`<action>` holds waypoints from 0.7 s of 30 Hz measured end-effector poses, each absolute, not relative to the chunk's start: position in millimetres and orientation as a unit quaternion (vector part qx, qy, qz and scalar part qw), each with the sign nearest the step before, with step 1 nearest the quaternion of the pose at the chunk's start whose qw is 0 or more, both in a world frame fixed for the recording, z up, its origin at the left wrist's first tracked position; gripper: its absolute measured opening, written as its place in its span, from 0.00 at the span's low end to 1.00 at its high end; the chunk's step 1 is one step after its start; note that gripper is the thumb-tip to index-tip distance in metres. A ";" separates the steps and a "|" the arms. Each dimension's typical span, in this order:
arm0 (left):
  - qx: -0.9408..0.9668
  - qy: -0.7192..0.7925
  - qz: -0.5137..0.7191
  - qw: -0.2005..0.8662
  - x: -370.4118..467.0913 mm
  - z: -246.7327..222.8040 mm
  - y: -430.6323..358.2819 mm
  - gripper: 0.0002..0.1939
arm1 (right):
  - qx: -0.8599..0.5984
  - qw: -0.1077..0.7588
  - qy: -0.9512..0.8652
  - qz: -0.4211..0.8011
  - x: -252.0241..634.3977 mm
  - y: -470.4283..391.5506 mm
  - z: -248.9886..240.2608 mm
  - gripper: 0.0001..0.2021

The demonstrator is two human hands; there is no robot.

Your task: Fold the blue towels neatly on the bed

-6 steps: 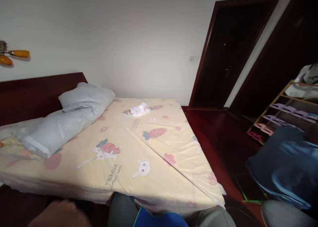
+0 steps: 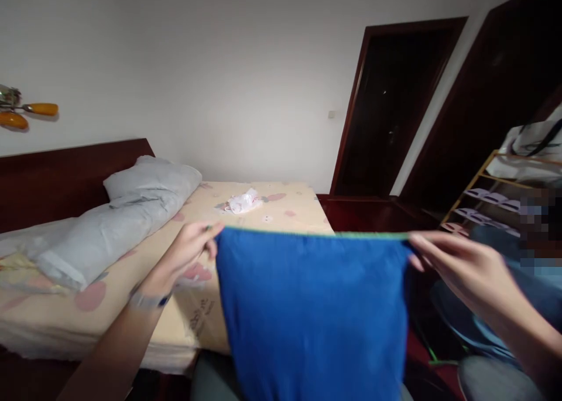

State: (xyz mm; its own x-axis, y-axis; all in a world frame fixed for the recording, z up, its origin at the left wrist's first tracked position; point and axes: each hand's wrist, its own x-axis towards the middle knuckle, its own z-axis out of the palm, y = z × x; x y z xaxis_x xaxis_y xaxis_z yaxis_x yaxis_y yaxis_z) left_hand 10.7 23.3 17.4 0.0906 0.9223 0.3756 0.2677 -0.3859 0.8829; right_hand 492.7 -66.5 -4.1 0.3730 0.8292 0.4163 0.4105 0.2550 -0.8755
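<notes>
A blue cloth with a thin green edge hangs stretched out in front of me, above the near side of the bed. Its upper left corner is pinched between the thumb and fingers of my left hand. My right hand grips the upper right corner, so the green edge runs nearly level between both hands. The lower part of the cloth drops out of view over my lap. A band with a pale strap circles my left wrist.
The bed has a yellow rabbit-and-carrot sheet, a grey quilt by the headboard and a crumpled white plastic bag. On the right, another person in dark blue sits near a shoe rack. A dark door stands behind.
Both hands have come up into view, raising the blue cloth from my lap and holding it spread by its top corners. The view has tilted slightly upward.
</notes>
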 end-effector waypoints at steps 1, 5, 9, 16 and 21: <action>0.656 0.435 0.489 0.375 23.7 36.8 50.6 0.18 | -0.565 0.605 -0.525 0.199 491.5 -39.5 12.1 0.16; 0.596 0.374 0.614 0.357 73.0 122.4 157.4 0.17 | -0.404 0.739 -0.496 0.210 476.3 72.9 87.3 0.24; 0.599 0.254 0.715 0.256 84.1 180.3 190.4 0.18 | -0.318 0.799 -0.483 0.163 468.8 113.7 137.9 0.24; 0.605 0.266 0.723 0.202 48.5 93.1 153.3 0.21 | -0.361 0.741 -0.525 0.212 487.3 71.4 52.6 0.21; 0.635 0.430 0.589 0.253 31.5 -87.1 119.8 0.25 | -0.537 0.589 -0.559 0.230 491.7 41.5 -117.4 0.24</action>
